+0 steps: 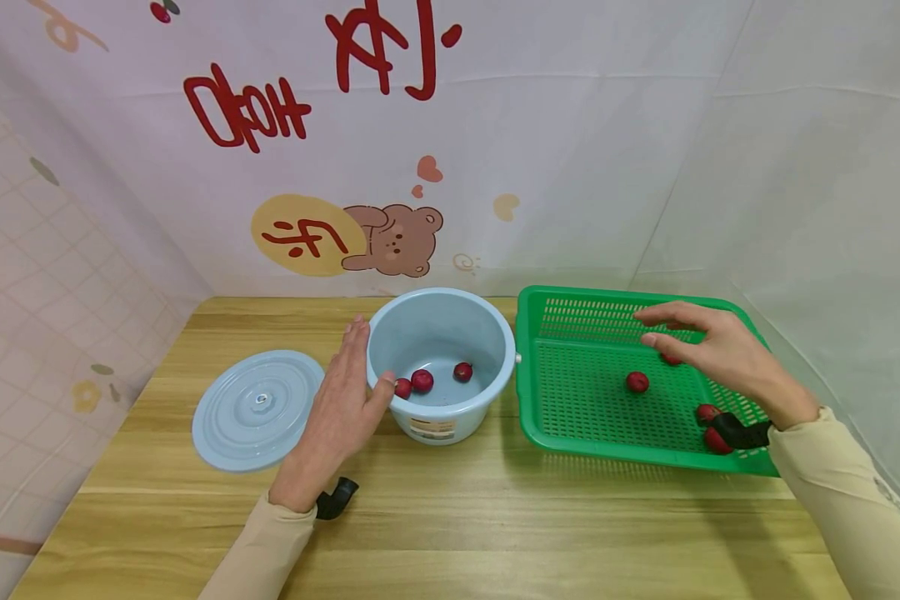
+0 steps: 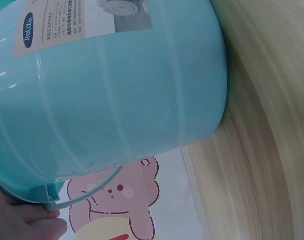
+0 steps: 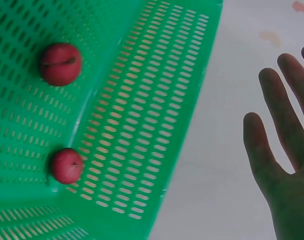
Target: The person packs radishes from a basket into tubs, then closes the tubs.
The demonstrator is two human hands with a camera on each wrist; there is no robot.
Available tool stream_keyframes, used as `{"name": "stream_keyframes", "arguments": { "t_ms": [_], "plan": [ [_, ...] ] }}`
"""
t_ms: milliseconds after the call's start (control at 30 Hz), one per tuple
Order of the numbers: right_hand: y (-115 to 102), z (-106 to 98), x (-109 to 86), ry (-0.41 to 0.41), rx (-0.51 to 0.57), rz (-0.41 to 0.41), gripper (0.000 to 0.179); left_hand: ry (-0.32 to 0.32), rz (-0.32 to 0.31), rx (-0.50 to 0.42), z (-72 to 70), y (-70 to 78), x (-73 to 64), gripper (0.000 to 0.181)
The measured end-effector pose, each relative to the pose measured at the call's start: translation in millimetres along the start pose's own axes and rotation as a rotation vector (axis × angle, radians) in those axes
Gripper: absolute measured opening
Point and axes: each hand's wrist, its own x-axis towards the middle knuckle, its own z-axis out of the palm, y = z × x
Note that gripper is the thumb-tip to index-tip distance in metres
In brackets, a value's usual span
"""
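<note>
A light blue bucket (image 1: pixel 441 427) stands in the middle of the table, with three small round red fruits (image 1: pixel 422 381) inside. At its left rim my left hand (image 1: pixel 337 408) rests with long, straight fingers; the thumb reaches to the front of the rim. In the left wrist view, its fingertips (image 2: pixel 37 222) lie right by the bucket's handle hinge. Over the green basket (image 1: pixel 577 446) hovers my right hand (image 1: pixel 708 342), empty, thumb and fingers spread apart. Several more red fruits lie in this basket, one (image 1: pixel 637 382) near the middle and others in its right part, partly hidden.
A round light blue lid (image 1: pixel 258 408) lies on the wooden table (image 1: pixel 480 525) left of the bucket, behind my left arm. A white printed wall sheet (image 1: pixel 570 167) rises along the table's back edge. The basket sits close beside the bucket, near the right-hand sheet.
</note>
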Motion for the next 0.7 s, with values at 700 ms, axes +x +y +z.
{"name": "stream_keyframes", "arguments": {
  "t_ms": [700],
  "plan": [
    [49.8,4.7,14.8,-0.291,0.089,0.063,0.05,0.008,0.015,-0.001,0.1,-0.3,-0.5,0.078]
  ]
}}
